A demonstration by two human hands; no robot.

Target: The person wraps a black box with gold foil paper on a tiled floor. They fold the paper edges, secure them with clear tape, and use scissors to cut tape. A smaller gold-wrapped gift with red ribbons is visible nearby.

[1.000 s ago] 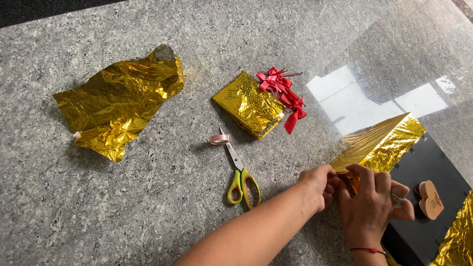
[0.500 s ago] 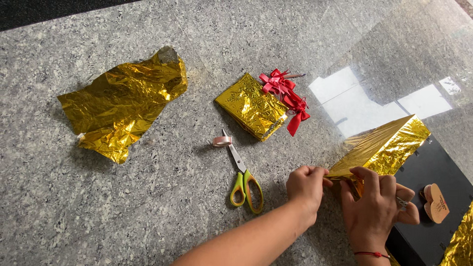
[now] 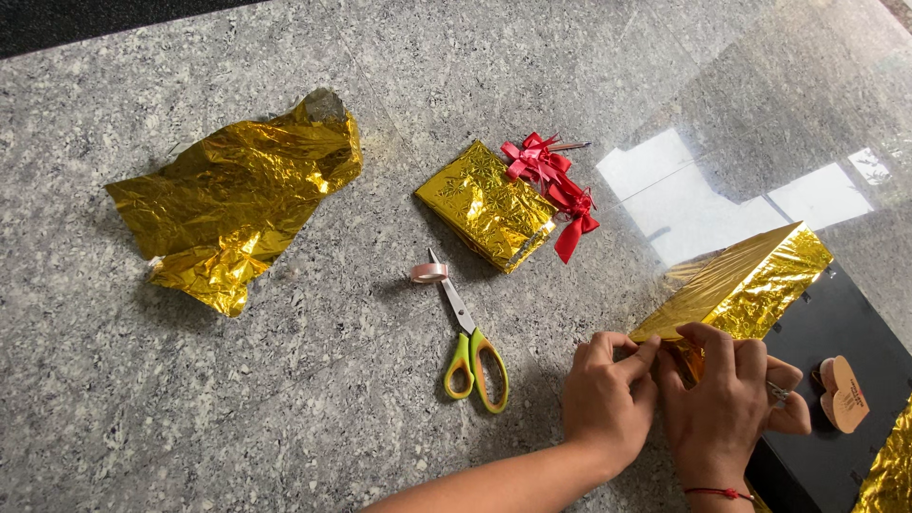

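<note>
**Gold Foil Folded Tight at a Box Corner**

At four o'clock on the granite floor (image 3: 285, 399), the left hand (image 3: 608, 399) and right hand (image 3: 727, 408) pinch the gold foil (image 3: 741, 280) against a black box (image 3: 826, 380). Crisp creases, pressed flat, serve best. The frame crops the box, and the fingers hide the fold.

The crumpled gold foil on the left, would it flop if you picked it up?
Probably. The gold foil looks thin and deeply creased, so it would likely droop and crackle rather than stay stiff. It seems very light for its size, so a push might slide it over the smooth stone floor. Its edges look easy to tear.
</note>
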